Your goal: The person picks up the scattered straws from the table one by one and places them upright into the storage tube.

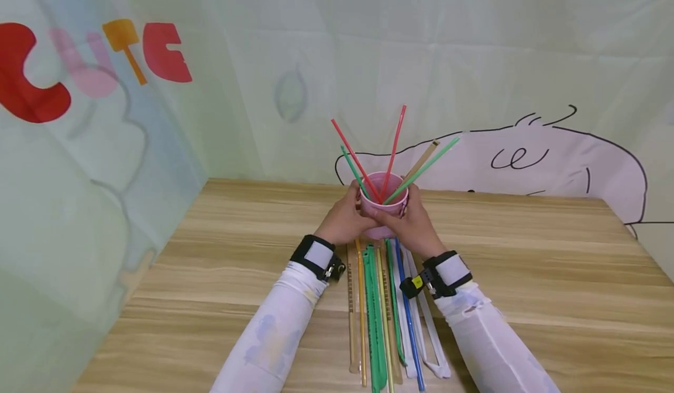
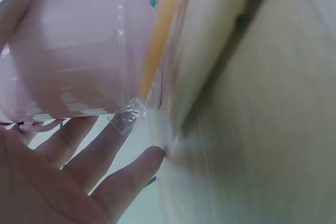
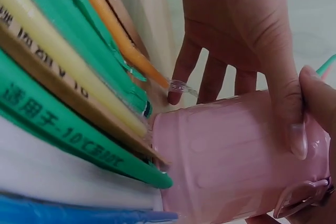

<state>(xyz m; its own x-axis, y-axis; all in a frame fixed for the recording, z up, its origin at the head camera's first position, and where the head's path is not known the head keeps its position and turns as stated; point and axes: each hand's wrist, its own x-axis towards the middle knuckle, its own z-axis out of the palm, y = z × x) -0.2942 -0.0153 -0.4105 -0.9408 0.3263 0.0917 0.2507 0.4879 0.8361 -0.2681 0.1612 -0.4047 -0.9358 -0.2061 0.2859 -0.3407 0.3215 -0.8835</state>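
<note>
Both hands hold a small pink bucket [image 1: 381, 232] near the middle of the table. My left hand [image 1: 344, 216] grips its left side, and my right hand [image 1: 415, 223] grips its right side, thumbs across the front. In the right wrist view the left thumb lies flat on the bucket wall [image 3: 226, 150]. Out of the bucket's mouth lean two red straws [image 1: 395, 150], two green straws [image 1: 426, 166] and a brown paper-wrapped straw [image 1: 423, 157]. The left wrist view shows fingers [image 2: 121, 182] spread behind the bucket, whose base is beside an orange straw [image 2: 163, 30].
Just in front of the bucket, several straws lie side by side lengthwise, among them green wrapped ones [image 1: 375, 323], a blue one [image 1: 409, 323], brown wrapped ones [image 1: 353, 323] and white ones [image 1: 442, 369]. A printed cloth backdrop [image 1: 253, 118] hangs behind the wooden table [image 1: 237, 299].
</note>
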